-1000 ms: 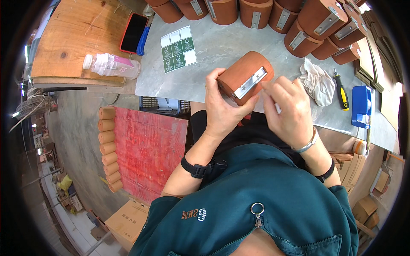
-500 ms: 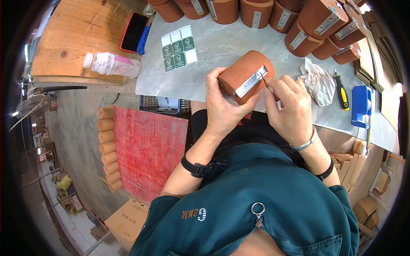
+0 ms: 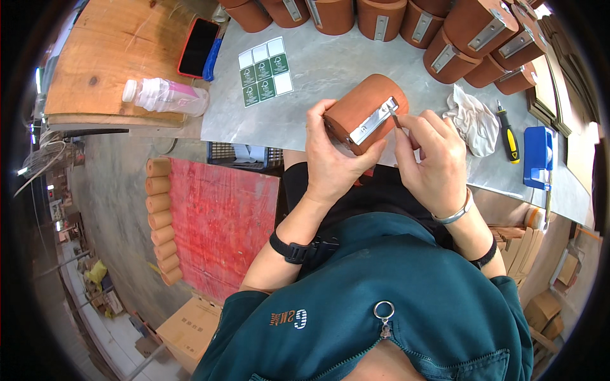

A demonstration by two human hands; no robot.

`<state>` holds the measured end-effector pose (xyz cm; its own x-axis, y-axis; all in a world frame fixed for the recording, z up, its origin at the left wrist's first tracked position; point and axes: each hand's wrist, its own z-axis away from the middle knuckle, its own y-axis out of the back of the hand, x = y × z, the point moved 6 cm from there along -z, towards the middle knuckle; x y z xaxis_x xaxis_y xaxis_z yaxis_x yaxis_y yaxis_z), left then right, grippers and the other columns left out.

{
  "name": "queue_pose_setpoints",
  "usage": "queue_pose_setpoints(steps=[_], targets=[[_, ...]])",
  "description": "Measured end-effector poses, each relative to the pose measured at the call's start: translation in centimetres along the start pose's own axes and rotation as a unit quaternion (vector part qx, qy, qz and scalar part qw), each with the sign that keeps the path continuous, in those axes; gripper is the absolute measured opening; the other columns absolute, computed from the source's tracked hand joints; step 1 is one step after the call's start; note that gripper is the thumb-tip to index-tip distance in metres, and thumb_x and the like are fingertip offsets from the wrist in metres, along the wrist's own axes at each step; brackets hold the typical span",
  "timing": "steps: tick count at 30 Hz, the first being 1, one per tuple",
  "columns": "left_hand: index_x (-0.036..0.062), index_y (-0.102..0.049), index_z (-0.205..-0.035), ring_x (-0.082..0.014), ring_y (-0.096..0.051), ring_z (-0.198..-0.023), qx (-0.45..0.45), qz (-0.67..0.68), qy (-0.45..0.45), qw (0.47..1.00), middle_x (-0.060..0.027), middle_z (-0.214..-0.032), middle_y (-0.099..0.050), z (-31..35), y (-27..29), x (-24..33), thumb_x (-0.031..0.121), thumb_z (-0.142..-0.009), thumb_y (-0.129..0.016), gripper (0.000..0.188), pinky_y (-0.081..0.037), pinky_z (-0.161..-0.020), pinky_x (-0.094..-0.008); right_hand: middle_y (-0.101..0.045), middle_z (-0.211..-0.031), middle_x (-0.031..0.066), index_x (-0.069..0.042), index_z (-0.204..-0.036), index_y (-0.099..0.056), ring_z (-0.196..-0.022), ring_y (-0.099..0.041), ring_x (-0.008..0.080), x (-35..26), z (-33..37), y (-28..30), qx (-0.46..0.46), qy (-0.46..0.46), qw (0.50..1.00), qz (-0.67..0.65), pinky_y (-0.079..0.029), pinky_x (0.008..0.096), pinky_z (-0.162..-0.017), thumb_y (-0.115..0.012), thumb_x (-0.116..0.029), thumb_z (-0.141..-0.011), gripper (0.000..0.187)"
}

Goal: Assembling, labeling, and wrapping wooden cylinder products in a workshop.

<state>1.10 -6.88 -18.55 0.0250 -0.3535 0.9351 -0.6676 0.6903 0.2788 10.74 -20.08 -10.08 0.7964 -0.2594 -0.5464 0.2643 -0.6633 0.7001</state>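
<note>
You are holding the brown pot [image 3: 356, 103] near the edge of the table [image 3: 321, 73].
Your left hand [image 3: 332, 152] is gripping it; your right hand [image 3: 437, 151] is pinching, maybe, a thin tool [image 3: 395, 119]. If you are pushing hard, it could slip, scratching the metal strip [image 3: 372, 124].

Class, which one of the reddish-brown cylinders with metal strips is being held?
The cylinder in the left hand; the other cylinders are grouped toward the far edge and far-right corner of the table.

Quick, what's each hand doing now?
Left hand: holding a reddish-brown cylinder with a silver metal strip.
Right hand: closed, pinching a small, thin, dark object.
</note>
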Motion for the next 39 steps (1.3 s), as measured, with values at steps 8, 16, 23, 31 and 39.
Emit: queue_pose_setpoints(steps=[8, 16, 23, 31, 39], targets=[[0.0066, -0.041, -0.131, -0.027, -0.058, -0.109, 0.042, 0.026, 0.01, 0.999, -0.014, -0.12, -0.054, 0.1, -0.1, -1.1, 0.021, -0.065, -0.094, 0.087, -0.05, -0.094, -0.0401, -0.056, -0.074, 0.0089, -0.001, -0.094, -0.065, -0.065, -0.056, 0.0279, -1.7, 0.3, -0.7, -0.022, 0.045, 0.999, -0.017, -0.04, 0.0381, -0.063, -0.07, 0.001, -0.077, 0.017], [0.0067, -0.04, -0.132, -0.027, -0.059, -0.108, 0.037, 0.066, 0.009, 0.997, -0.0152, -0.119, -0.055, 0.0, -0.2, -1.1, 0.022, -0.065, -0.095, 0.087, -0.051, -0.093, -0.0399, -0.059, -0.075, 0.0093, -0.001, -0.095, -0.066, -0.064, -0.056, 0.0276, -1.2, 0.3, -0.1, 0.002, 0.019, 0.999, -0.027, -0.04, 0.0381, -0.062, -0.07, 0.002, -0.077, 0.02], [0.0065, -0.04, -0.132, -0.0266, -0.059, -0.107, 0.044, 0.036, 0.006, 0.998, -0.0148, -0.119, -0.055, 0.1, -0.1, -1.3, 0.023, -0.065, -0.095, 0.088, -0.05, -0.093, -0.0395, -0.057, -0.074, 0.0089, -0.001, -0.095, -0.065, -0.064, -0.056, 0.0274, -1.7, 0.5, -0.9, -0.01, 0.028, 0.999, -0.028, -0.04, 0.0378, -0.061, -0.071, 0.001, -0.077, 0.019], [0.0063, -0.04, -0.133, -0.027, -0.059, -0.109, 0.042, 0.067, 0.019, 0.997, -0.0142, -0.12, -0.055, 0.1, -0.1, -1.5, 0.025, -0.062, -0.097, 0.093, -0.051, -0.092, -0.0406, -0.059, -0.077, 0.0065, -0.006, -0.095, -0.067, -0.065, -0.056, 0.0266, -2.1, 0.4, -0.2, -0.039, 0.026, 0.995, -0.085, -0.04, 0.037, -0.063, -0.071, 0.001, -0.078, 0.019], [0.0067, -0.04, -0.133, -0.0281, -0.059, -0.11, 0.034, 0.044, 0.009, 0.998, -0.0145, -0.119, -0.056, 0.1, -0.1, -1.4, 0.021, -0.061, -0.095, 0.092, -0.051, -0.093, -0.0411, -0.061, -0.077, 0.0074, -0.006, -0.088, -0.066, -0.064, -0.057, 0.028, -0.6, 0.0, -0.5, -0.083, 0.011, 0.988, -0.129, -0.039, 0.0366, -0.063, -0.071, -0.001, -0.08, 0.011]])
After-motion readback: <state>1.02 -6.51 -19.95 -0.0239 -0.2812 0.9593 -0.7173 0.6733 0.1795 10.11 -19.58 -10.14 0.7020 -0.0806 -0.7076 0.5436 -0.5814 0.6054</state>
